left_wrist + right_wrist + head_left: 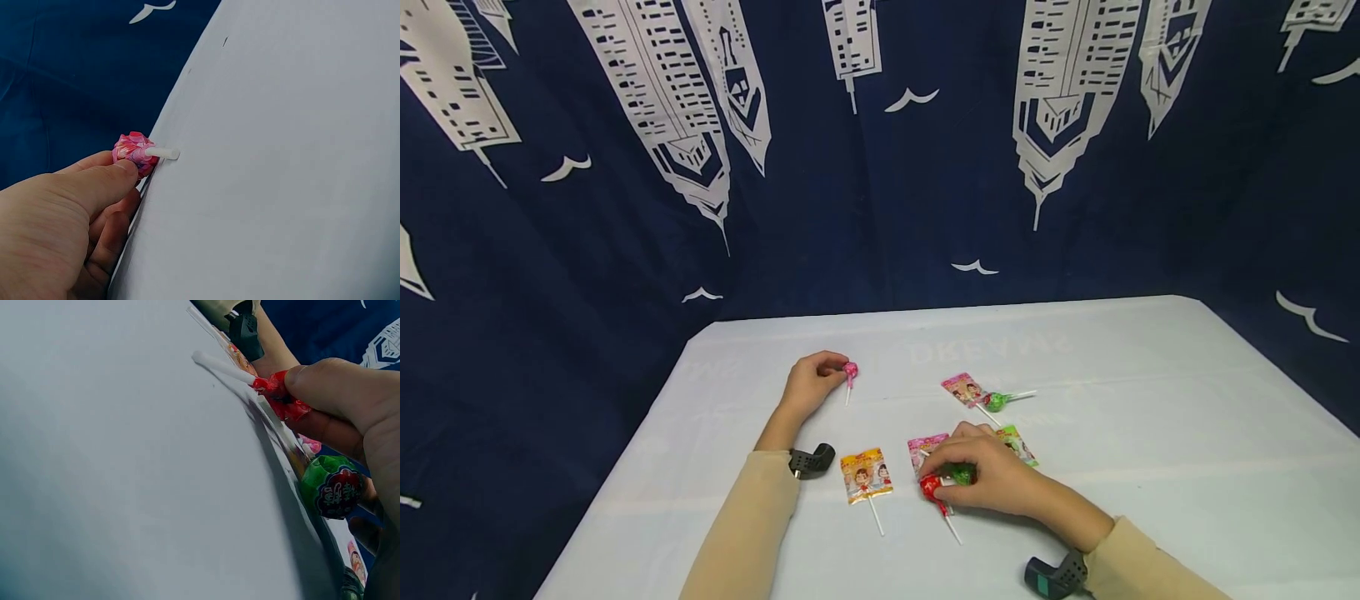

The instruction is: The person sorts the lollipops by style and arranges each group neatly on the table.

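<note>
At the far left of the table, my left hand (811, 382) pinches a pink round lollipop (850, 370) between thumb and fingers. In the left wrist view the wrapped head of that lollipop (134, 150) is at the fingertips, its white stick pointing right. My right hand (996, 475) is nearer the front and pinches a red lollipop (931, 486) by its wrapper. Below the curved fingers of that hand a green round lollipop (331, 484) shows beside the red one; I cannot tell whether it is gripped too. Partly covered by the right hand is a flat pink-wrapped lollipop (925, 446).
A flat orange-wrapped lollipop (867, 475) lies between the forearms. Behind the right hand are a flat green-wrapped lollipop (1018, 444), a flat pink one (962, 388) and a green round one (997, 402). The white table (1150, 375) ends at a dark blue curtain (880, 208).
</note>
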A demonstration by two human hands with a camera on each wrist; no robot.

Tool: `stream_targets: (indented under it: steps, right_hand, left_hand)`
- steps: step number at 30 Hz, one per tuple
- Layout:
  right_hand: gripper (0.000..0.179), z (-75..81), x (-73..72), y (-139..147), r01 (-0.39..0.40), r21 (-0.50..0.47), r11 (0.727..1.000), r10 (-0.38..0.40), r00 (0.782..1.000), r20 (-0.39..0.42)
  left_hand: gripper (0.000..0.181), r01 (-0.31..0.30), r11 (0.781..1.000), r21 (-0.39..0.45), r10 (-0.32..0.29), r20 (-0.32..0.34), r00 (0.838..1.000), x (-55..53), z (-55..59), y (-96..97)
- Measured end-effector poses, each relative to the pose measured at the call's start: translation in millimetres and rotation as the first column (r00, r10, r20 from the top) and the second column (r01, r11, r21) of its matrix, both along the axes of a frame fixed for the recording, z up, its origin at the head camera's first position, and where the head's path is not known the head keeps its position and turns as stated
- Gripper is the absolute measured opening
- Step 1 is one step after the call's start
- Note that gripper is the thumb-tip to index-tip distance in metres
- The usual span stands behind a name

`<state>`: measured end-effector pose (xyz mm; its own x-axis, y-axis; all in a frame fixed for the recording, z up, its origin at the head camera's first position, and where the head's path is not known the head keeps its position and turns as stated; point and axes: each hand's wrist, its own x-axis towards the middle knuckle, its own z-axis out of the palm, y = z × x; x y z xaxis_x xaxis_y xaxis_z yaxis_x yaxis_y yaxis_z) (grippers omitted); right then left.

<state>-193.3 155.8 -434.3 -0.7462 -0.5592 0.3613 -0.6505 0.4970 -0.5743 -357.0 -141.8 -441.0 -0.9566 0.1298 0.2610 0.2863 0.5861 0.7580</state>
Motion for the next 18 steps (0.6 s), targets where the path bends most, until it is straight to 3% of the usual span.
stream_targets:
  steps: [8,18]
  right_hand:
    - [0.031,2.1,0.4,0,-0.011,-0.028,1.000,0.011,1.000,0.004]
    - [0.024,31.2,-12.2,2,-0.048,-0.177,0.983,0.060,0.996,0.065]
  left_hand:
    - [0.022,0.016,1.000,0.001,-0.016,-0.003,1.000,-0.1,-2.8,1.5]
    - [0.021,-0.001,1.000,-0.004,0.001,-0.002,1.000,-0.9,-1.4,2.0]
